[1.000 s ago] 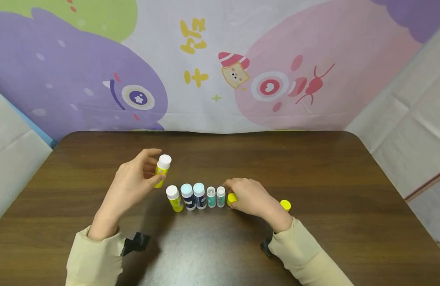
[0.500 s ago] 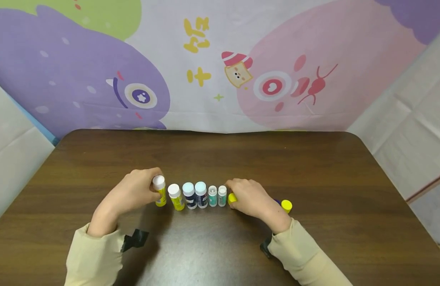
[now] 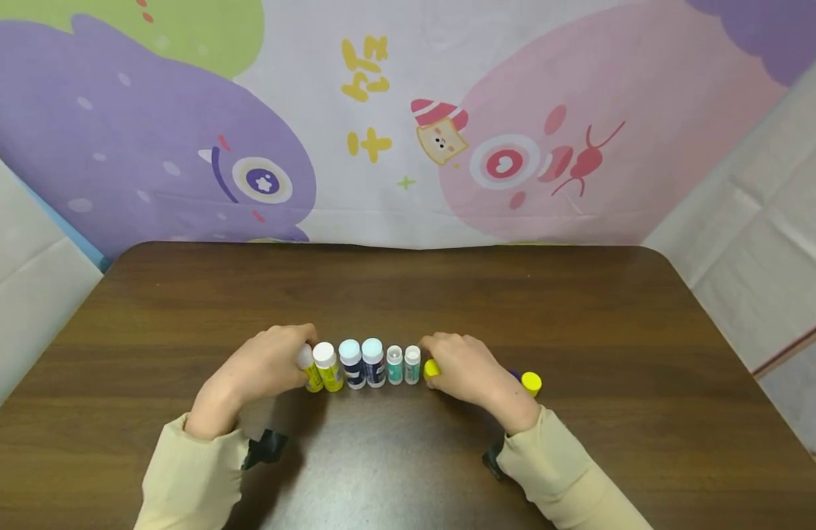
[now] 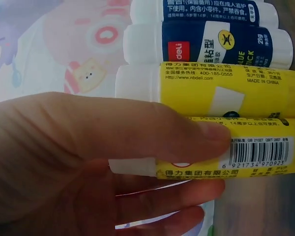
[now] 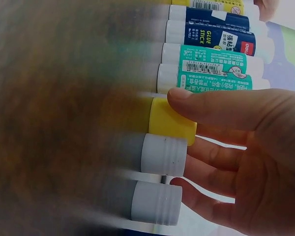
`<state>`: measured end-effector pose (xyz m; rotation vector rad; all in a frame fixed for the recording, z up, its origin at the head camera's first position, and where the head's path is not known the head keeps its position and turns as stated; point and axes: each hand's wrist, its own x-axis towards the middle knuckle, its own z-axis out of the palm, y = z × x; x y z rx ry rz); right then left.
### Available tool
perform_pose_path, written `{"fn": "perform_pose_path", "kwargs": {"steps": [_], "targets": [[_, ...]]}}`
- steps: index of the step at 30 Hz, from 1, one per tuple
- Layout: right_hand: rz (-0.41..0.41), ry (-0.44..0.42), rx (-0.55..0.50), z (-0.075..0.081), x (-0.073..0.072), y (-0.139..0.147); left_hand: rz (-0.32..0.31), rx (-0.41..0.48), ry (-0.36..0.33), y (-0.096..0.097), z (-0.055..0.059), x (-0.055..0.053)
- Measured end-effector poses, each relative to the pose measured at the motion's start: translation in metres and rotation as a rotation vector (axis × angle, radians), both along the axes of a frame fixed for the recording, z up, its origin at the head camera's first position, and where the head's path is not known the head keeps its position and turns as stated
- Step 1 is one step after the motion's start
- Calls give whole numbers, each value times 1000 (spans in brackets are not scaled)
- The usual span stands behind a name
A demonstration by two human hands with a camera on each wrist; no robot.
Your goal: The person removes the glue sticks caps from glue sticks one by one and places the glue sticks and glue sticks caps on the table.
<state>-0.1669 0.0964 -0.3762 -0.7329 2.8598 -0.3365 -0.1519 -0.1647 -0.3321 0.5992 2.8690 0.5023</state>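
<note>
My left hand (image 3: 265,368) grips a yellow glue stick (image 4: 260,152) with a white cap, thumb laid across its label. It stands upright at the left end of a row, right beside another yellow glue stick (image 3: 328,372). Two navy glue sticks (image 3: 373,368) and two teal glue sticks (image 3: 395,368) continue the row rightward. At its right end, my right hand (image 3: 464,368) pinches a yellow cap (image 5: 172,120), with the thumb on its near edge and fingers behind. Below that in the right wrist view are two pale grey caps (image 5: 163,155), hidden by the hand in the head view.
Another yellow cap (image 3: 531,383) shows beyond my right wrist, with a bit of dark blue beside it. The brown wooden table (image 3: 408,294) ends at a cartoon-printed cloth (image 3: 381,206). Black straps (image 3: 265,447) hang at both sleeves.
My left hand has lowered the yellow glue stick to the table, then brought it rightward against the row. The right hand stays at the yellow cap.
</note>
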Motion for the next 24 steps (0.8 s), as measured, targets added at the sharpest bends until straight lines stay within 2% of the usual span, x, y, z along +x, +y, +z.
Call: {"fn": "perform_pose_path", "kwargs": {"steps": [10,14,17,20,22,24], "targets": [[1,7,3,-1,0,0,23,-17,12,3,-2,-1],[-15,-29,-24,2,1,4,24,7,13,2,-2,0],[-23,-76,-80,10,4,12,11,42,14,0,2,3],[3,-89,-150,23,5,26,-17,93,27,-4,9,6],[30,-56,-193,33,6,37,-11,119,54,-5,15,6],[42,17,-244,41,5,46,20,156,103,-2,19,3]]}}
